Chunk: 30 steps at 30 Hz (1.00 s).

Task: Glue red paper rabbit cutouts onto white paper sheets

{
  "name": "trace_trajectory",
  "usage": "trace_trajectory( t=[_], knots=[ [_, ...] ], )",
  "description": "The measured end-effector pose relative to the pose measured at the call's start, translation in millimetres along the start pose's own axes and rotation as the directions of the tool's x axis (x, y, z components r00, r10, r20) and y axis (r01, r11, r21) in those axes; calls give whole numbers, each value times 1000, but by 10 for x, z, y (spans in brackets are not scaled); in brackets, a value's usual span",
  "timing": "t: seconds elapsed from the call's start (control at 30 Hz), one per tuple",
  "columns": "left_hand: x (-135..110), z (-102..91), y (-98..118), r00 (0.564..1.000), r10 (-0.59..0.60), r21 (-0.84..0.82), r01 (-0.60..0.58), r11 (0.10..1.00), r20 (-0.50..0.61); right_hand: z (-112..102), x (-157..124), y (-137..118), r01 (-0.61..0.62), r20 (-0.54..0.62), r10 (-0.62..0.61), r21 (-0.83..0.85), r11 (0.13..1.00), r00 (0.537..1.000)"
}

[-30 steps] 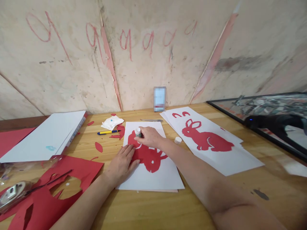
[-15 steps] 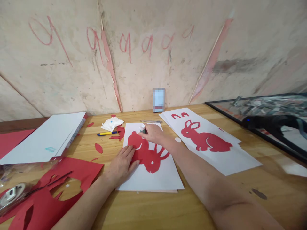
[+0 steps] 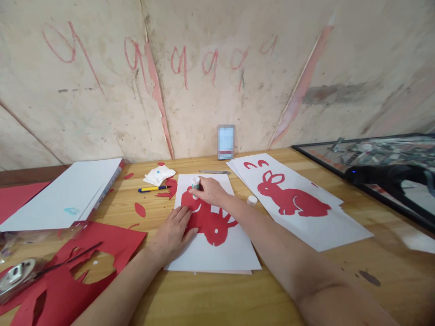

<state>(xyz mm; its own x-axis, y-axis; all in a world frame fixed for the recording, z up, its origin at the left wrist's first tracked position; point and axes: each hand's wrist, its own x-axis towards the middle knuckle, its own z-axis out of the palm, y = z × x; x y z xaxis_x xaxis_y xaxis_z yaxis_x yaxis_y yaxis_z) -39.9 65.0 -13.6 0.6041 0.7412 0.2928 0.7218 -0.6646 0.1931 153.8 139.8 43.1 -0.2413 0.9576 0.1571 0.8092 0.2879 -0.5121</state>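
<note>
— What's changed since a moment ago?

— The right hand (image 3: 210,192) has drawn the small white glue stick (image 3: 195,185) back leftwards onto the far end of the red paper rabbit cut-out (image 3: 208,220); half a second ago it was out over bare white paper, nearer the far edge of the sheet. The left hand (image 3: 172,233) hasn't shifted.

— What lies around them?

— The cut-out sits on a white paper sheet (image 3: 220,253) at the middle of the wooden table (image 3: 217,299). The white round cap (image 3: 252,200) rests just right of that sheet. Further right, a second red rabbit on white sheets (image 3: 292,200). Towards the far edge, a blue-and-yellow pen (image 3: 154,188), a crumpled white tissue (image 3: 158,174) and red scraps (image 3: 139,208). Red offcut paper (image 3: 88,267) covers the near left corner, with a stack of white paper (image 3: 68,192) beyond it. Nothing blocks the hands.

— And the hands themselves?

— The right one pinches the stick upright, fingers curled round it, tip down on the cut-out. The left lies flat, fingers together, pressing the cut-out's left edge.
</note>
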Motion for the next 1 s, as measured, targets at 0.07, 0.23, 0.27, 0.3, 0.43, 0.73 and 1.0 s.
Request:
trace_trajectory(
  t=[0.07,0.23,0.27,0.3,0.43,0.73,1.0],
  knots=[
    [-2,13,-6,1000,-5,6,5,1000,4,1,21,11,-20,-2,19,-44,999,1000],
    [-2,10,-4,1000,-4,17,4,1000,12,-15,58,50,-34,-21,32,-128,991,999],
    [0,3,0,1000,-2,21,2,1000,17,-16,63,57,-33,-23,31,-137,990,999],
    [2,-5,4,1000,-2,26,1,1000,21,-16,67,63,-33,-25,30,-146,989,999],
    [8,-24,15,999,-8,37,7,999,34,-24,70,88,-39,-41,33,-162,986,999],
    [1,-10,0,999,-11,19,11,1000,34,-194,32,219,-6,-85,6,-1,1000,996],
    [-9,2,-8,1000,-7,14,7,1000,11,-243,-41,226,76,93,-82,62,995,992]
  ],
)
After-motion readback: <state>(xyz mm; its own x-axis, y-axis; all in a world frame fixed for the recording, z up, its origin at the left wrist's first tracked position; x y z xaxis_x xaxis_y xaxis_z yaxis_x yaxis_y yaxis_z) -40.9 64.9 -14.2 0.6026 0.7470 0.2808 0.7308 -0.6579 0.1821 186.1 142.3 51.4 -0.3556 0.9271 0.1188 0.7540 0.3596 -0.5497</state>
